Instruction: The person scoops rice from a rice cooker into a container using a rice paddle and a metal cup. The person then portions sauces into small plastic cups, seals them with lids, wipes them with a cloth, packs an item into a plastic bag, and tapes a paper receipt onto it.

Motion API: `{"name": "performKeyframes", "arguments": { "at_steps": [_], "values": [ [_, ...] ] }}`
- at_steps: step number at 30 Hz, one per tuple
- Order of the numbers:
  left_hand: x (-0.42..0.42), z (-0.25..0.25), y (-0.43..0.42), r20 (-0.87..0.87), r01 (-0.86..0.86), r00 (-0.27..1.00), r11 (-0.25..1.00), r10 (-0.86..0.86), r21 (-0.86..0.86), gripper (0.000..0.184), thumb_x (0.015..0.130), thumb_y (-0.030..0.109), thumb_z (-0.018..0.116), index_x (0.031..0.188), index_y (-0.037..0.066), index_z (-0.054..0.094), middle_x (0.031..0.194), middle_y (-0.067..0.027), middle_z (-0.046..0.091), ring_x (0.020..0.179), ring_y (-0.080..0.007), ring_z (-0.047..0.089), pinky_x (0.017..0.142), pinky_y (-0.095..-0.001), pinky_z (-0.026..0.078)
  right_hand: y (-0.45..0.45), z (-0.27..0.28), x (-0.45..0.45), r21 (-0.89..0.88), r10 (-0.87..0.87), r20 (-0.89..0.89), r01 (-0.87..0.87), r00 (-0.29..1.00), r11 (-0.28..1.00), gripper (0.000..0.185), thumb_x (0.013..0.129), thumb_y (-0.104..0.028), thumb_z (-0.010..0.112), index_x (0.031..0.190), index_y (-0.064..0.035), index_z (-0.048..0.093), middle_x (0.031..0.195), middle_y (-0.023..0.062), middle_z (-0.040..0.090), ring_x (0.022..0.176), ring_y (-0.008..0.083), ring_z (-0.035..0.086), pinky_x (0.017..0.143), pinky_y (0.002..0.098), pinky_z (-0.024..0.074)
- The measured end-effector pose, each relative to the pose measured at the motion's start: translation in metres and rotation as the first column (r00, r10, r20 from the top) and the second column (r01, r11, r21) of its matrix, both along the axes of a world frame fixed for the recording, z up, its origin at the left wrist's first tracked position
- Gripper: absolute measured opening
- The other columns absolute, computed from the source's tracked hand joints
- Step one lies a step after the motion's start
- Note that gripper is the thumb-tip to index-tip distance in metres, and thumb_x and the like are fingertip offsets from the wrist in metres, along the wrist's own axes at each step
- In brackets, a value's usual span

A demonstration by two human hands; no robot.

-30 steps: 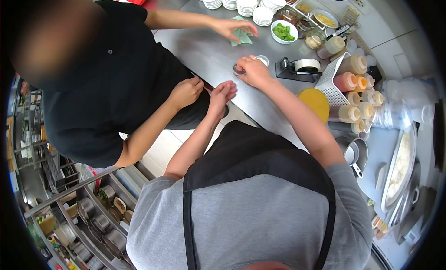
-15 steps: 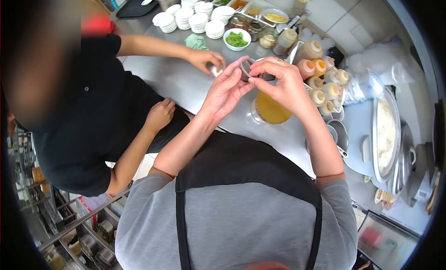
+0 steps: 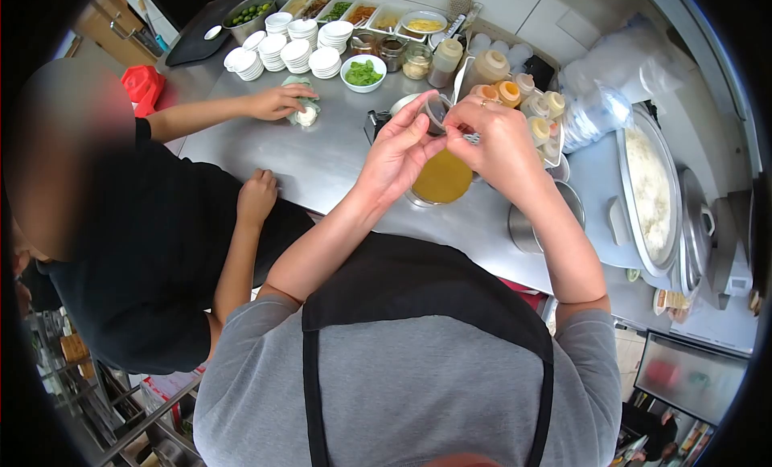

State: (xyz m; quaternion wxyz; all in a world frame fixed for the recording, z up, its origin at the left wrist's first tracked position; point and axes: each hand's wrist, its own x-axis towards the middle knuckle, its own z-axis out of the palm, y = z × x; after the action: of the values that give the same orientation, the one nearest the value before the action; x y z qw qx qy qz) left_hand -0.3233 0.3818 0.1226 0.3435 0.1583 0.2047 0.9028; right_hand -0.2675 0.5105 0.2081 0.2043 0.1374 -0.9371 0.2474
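Note:
Between my two raised hands is a small clear cup [image 3: 437,112]. My left hand [image 3: 396,155] is wrapped round its near left side. My right hand [image 3: 497,141] pinches at its right side, fingertips together. Below the hands stands a round container of yellow-brown liquid [image 3: 443,179] on the steel counter [image 3: 322,165]. A black tape dispenser [image 3: 375,124] is partly hidden behind my left hand. At the left, a co-worker's hand [image 3: 279,102] reaches over a green cloth [image 3: 301,85] and a small white item [image 3: 305,116].
Stacked white dishes [image 3: 296,52] and a bowl of green leaves [image 3: 363,73] stand at the back. Sauce bottles [image 3: 537,105] fill a basket at the right, near a metal pot [image 3: 524,226] and a large tray of rice [image 3: 650,195]. The co-worker [image 3: 121,250] stands close at the left.
My left hand has come up from the counter's edge to meet my right, and both now hold the cup. The co-worker's hand has moved back to the cloth. The view has shifted.

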Motion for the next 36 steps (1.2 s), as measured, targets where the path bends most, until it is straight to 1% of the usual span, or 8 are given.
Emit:
{"name": "performKeyframes", "arguments": {
  "at_steps": [9,19,22,28,31,33,35,36],
  "values": [
    [0.006,-0.004,0.009,0.049,0.025,0.998,0.998,-0.028,0.065,0.045,0.086,0.016,0.051,0.126,0.003,0.034,0.11,-0.0118,0.051,0.1,-0.0193,0.052,0.092,-0.0333,0.041,0.002,0.003,0.0,0.187,0.042,-0.032,-0.036,0.999,0.982,0.009,0.064,-0.006,0.056,0.066,0.0007,0.052,0.066,0.0132,0.055,0.063,0.03,0.057,0.058,0.0385,0.0462],
    [0.008,-0.006,0.018,0.118,-0.003,0.993,0.985,-0.018,0.174,0.047,0.085,0.016,0.053,0.126,0.004,0.034,0.11,-0.0075,0.051,0.101,-0.02,0.052,0.093,-0.0336,0.04,-0.002,0.004,0.002,0.126,-0.047,-0.092,0.058,0.995,0.99,0.009,0.068,-0.006,0.056,0.07,0.0019,0.053,0.069,0.0141,0.055,0.064,0.0306,0.057,0.059,0.0389,0.0467],
    [0.007,-0.005,0.019,0.125,0.005,0.992,0.983,-0.029,0.183,0.047,0.085,0.016,0.053,0.126,0.004,0.034,0.11,-0.0072,0.051,0.102,-0.0195,0.051,0.094,-0.0335,0.04,-0.002,0.006,0.001,0.123,-0.065,-0.093,0.076,0.994,0.99,0.008,0.068,-0.004,0.058,0.071,-0.0005,0.052,0.068,0.0103,0.054,0.063,0.0263,0.056,0.057,0.0351,0.0447],
    [0.006,-0.005,0.019,0.142,0.03,0.988,0.979,-0.059,0.2,0.048,0.085,0.019,0.053,0.126,0.004,0.033,0.112,-0.0087,0.05,0.105,-0.02,0.05,0.096,-0.0341,0.039,-0.002,0.02,0.001,0.201,-0.011,-0.056,0.023,0.998,0.979,0.01,0.069,-0.007,0.056,0.07,0.0022,0.054,0.07,0.0135,0.056,0.066,0.0305,0.057,0.06,0.0397,0.0466],
    [0.006,-0.003,0.017,0.118,0.047,0.99,0.976,-0.073,0.214,0.047,0.084,0.019,0.054,0.125,0.004,0.034,0.114,-0.0102,0.048,0.108,-0.0221,0.048,0.096,-0.0354,0.039,0.003,0.033,-0.004,0.129,-0.014,-0.039,0.018,0.999,0.992,0.01,0.069,-0.008,0.056,0.07,0.0021,0.056,0.068,0.0137,0.057,0.065,0.0297,0.058,0.06,0.0387,0.0463],
    [0.004,-0.007,0.016,0.058,0.103,0.992,0.975,-0.116,0.195,0.051,0.083,0.02,0.055,0.126,0.005,0.031,0.126,-0.0135,0.039,0.116,-0.0243,0.04,0.099,-0.0363,0.035,0.009,0.041,-0.008,-0.003,-0.068,0.026,0.068,0.997,0.998,0.012,0.068,-0.01,0.056,0.071,0.0017,0.058,0.067,0.0147,0.058,0.064,0.029,0.058,0.061,0.0369,0.0464],
    [0.003,-0.009,0.016,0.05,0.134,0.988,0.968,-0.147,0.212,0.051,0.083,0.021,0.055,0.125,0.004,0.031,0.126,-0.017,0.037,0.117,-0.0281,0.039,0.099,-0.0366,0.037,0.019,0.043,-0.017,-0.055,-0.081,0.042,0.083,0.996,0.995,0.014,0.068,-0.012,0.056,0.072,0.0017,0.059,0.065,0.0134,0.059,0.06,0.0244,0.059,0.059,0.0327,0.0467],
    [0.003,-0.01,0.016,0.042,0.161,0.984,0.96,-0.175,0.228,0.051,0.083,0.021,0.055,0.125,0.003,0.031,0.126,-0.0206,0.036,0.117,-0.032,0.039,0.098,-0.0369,0.038,0.023,0.045,-0.021,-0.095,-0.11,0.122,0.121,0.987,0.988,0.014,0.071,-0.011,0.056,0.074,0.0022,0.058,0.065,0.009,0.058,0.058,0.0171,0.057,0.057,0.0284,0.0453]
  ]
}}
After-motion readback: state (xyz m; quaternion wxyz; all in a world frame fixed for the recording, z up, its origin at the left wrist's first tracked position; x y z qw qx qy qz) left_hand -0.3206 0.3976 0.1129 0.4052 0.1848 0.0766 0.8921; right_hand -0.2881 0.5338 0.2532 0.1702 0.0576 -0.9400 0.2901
